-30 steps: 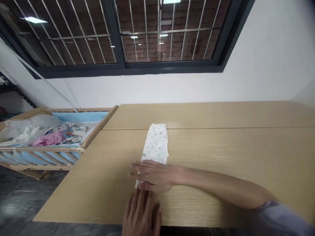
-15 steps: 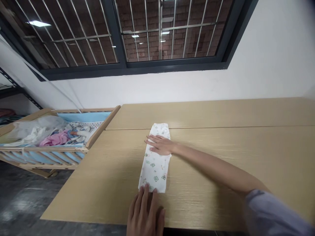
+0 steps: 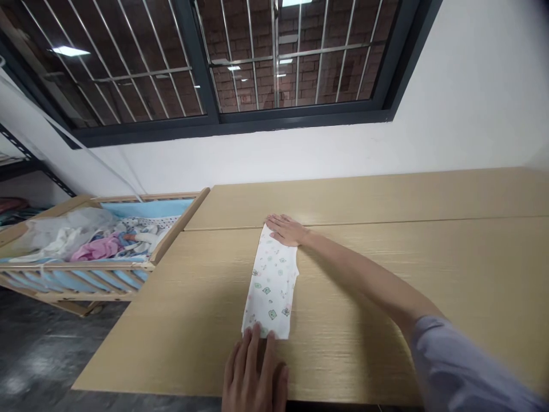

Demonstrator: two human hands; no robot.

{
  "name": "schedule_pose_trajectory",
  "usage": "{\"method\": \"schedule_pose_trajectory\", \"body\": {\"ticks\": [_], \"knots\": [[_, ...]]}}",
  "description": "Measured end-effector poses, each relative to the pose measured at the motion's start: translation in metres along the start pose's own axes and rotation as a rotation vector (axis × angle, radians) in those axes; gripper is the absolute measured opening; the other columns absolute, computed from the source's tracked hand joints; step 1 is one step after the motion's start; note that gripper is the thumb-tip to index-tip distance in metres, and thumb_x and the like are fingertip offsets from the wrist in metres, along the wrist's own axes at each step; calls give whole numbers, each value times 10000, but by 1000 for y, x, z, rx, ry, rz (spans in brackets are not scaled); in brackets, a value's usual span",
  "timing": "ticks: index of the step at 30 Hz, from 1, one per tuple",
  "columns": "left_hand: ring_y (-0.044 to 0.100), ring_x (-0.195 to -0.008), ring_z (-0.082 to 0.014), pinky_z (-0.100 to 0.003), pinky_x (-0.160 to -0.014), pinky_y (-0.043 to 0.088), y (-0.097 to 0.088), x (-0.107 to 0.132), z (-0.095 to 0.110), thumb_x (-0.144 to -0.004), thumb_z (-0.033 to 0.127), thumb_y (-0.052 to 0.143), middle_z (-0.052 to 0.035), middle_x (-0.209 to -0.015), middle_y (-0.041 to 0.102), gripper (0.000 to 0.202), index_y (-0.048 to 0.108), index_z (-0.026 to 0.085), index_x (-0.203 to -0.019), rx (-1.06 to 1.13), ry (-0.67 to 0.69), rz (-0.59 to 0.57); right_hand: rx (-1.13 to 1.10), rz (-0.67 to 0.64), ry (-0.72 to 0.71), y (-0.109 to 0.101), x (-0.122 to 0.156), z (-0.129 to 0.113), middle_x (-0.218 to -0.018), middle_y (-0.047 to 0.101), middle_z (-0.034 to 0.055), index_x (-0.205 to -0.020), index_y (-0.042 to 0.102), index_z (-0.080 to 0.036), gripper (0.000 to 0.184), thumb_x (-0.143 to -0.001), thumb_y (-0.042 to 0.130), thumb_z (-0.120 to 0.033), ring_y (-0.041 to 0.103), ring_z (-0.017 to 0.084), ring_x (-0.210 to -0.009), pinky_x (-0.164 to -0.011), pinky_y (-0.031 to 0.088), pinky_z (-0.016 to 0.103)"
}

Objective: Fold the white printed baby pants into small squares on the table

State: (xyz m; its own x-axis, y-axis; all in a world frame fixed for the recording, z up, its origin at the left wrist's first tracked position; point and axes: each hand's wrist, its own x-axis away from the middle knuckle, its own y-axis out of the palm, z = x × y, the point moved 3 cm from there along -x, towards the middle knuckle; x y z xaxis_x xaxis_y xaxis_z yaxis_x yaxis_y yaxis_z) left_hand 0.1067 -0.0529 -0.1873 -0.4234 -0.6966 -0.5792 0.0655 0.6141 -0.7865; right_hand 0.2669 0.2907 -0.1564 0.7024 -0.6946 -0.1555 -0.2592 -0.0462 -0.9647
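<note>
A narrow folded strip of white baby cloth [image 3: 271, 280] with small green and pink prints lies lengthwise on the wooden table [image 3: 386, 257]. My right hand [image 3: 286, 230] rests flat on the cloth's far end, fingers stretched out. My left hand [image 3: 254, 375] lies flat at the table's front edge, its fingertips pressing the cloth's near end. Neither hand grips anything.
A wooden baby crib [image 3: 98, 252] with blue lining stands against the table's left side, holding several loose garments in pink, white and blue. A white wall and a barred window [image 3: 223, 63] are behind the table. Dark floor lies below left.
My right hand has slid along the cloth from its near end to its far end, flattening it. My left hand has stayed pressing the near end.
</note>
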Motion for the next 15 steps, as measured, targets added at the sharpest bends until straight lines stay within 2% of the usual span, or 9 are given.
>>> {"method": "schedule_pose_trajectory", "body": {"ticks": [2, 5, 7, 10, 12, 15], "knots": [[624, -1237, -316, -457, -968, 555, -1, -2, -5, -911, 333, 605, -152, -1345, 654, 480, 572, 164, -1359, 21, 7, -3, 46, 76, -30, -10, 14, -20, -1630, 292, 183, -1531, 371, -110, 566, -998, 411, -297, 242, 301, -1516, -1224, 161, 496], [643, -1205, -279, -439, -1013, 535, -6, -11, -19, -924, 307, 590, -122, -1310, 679, 424, 586, 175, -1327, 114, 9, -11, 18, 122, -104, -28, 52, -64, -1458, 518, 198, -1431, 495, -125, 473, -992, 424, -285, 475, 309, -1343, -1129, 335, 501], [641, -1205, -252, -399, -1028, 527, -12, -20, -28, -934, 272, 575, -112, -1306, 680, 373, 598, 182, -1296, 199, -5, -11, -67, 56, -204, -35, 85, -97, -1238, 654, 152, -1327, 582, -154, 400, -1025, 379, -322, 603, 262, -1131, -1021, 443, 451], [638, -1203, -232, -358, -1021, 530, -18, -31, -35, -948, 248, 549, -105, -1303, 680, 333, 601, 181, -1270, 291, 8, -11, -137, -88, -372, -36, 137, -141, -1049, 709, 97, -1213, 647, -169, 383, -1048, 346, -338, 647, 213, -970, -915, 502, 374], [648, -1186, -226, -335, -997, 545, -20, -33, -35, -956, 286, 547, -102, -1284, 691, 354, 588, 170, -1288, 319, 37, -29, -119, -113, -419, -31, 167, -159, -1123, 711, 117, -1231, 644, -155, 393, -1041, 374, -367, 643, 229, -1052, -953, 494, 377], [671, -1142, -229, -302, -935, 574, -20, -27, -30, -941, 401, 584, -113, -1254, 703, 450, 572, 155, -1317, 352, 71, -48, -71, -43, -370, -22, 202, -173, -1319, 647, 177, -1339, 590, -114, 534, -1004, 440, -501, 584, 292, -1231, -1057, 447, 422]]}}
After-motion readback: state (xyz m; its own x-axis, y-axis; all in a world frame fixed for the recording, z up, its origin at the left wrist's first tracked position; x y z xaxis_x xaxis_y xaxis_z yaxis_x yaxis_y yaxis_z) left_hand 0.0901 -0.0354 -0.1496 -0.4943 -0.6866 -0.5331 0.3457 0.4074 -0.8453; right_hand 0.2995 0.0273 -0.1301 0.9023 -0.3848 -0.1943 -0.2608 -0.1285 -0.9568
